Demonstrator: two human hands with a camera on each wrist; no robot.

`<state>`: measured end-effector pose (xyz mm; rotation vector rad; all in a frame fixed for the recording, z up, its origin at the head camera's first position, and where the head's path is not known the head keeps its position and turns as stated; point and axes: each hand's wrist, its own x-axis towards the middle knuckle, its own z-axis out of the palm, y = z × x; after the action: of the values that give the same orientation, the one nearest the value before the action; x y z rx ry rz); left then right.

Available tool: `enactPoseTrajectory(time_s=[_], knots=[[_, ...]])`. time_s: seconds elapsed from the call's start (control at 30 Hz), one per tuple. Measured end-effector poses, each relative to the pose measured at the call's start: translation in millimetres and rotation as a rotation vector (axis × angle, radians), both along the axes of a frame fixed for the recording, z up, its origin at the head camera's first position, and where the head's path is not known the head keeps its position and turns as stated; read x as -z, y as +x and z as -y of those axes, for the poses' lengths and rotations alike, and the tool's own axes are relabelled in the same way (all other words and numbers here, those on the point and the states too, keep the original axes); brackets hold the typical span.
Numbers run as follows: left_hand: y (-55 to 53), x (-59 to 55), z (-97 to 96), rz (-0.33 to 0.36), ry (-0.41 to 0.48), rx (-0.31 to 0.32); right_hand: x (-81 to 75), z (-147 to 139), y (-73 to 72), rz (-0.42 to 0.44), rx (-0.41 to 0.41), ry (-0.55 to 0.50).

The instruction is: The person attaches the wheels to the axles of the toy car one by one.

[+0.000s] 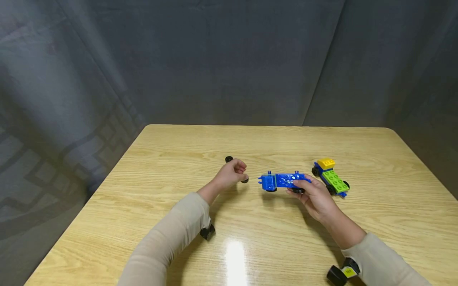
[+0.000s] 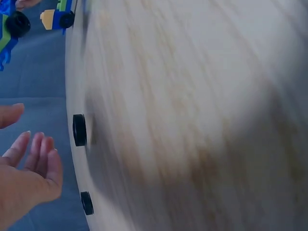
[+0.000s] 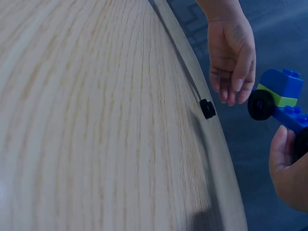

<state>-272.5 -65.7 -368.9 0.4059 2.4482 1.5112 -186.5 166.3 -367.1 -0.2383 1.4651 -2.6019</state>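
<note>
My right hand (image 1: pixel 316 198) grips a blue toy car (image 1: pixel 284 180) by its right end, above the table. Black wheels sit on the car's near side, while two bare blue pegs show on its far side. Left of the car, my left hand (image 1: pixel 230 174) hovers with loosely bent fingers, nothing between them in the left wrist view. Close to its thumb a loose black wheel (image 1: pixel 245 179) stands on the table; a second wheel (image 1: pixel 229 159) is farther back. In the right wrist view, a blue block (image 3: pixel 281 83) tops a light green layer on the car.
A second toy car (image 1: pixel 334 180), green and blue with a yellow block, stands on the wooden table (image 1: pixel 161 159) to the right of my right hand. Dark grey cloth (image 1: pixel 229 67) hangs behind the table.
</note>
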Motion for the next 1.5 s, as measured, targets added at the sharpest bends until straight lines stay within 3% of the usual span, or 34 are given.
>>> enactPoseTrajectory(time_s=[0.17, 0.33, 0.67, 1.17, 1.37, 1.5], knots=[[-4.4, 5.3, -1.5, -0.017, -0.145, -0.001, -0.2, 0, -0.1, 0.007, 0.000, -0.015], [-7.7, 9.2, -2.9, -0.046, -0.259, 0.042, 0.2, 0, 0.1, 0.024, -0.008, -0.048], [-9.0, 13.1, -6.6, -0.149, -0.405, 0.117, 1.6, 0, 0.7, -0.005, -0.017, -0.033], [-8.0, 13.5, -8.6, -0.161, -0.488, 0.133, 7.1, 0, -2.8, -0.074, -0.095, -0.057], [-7.0, 14.1, -7.6, -0.128, -0.461, 0.124, 8.9, -1, -2.4, -0.067, -0.105, -0.035], [-5.8, 15.6, -6.7, -0.115, -0.395, 0.113, 9.6, -1, -2.0, -0.065, -0.089, -0.026]])
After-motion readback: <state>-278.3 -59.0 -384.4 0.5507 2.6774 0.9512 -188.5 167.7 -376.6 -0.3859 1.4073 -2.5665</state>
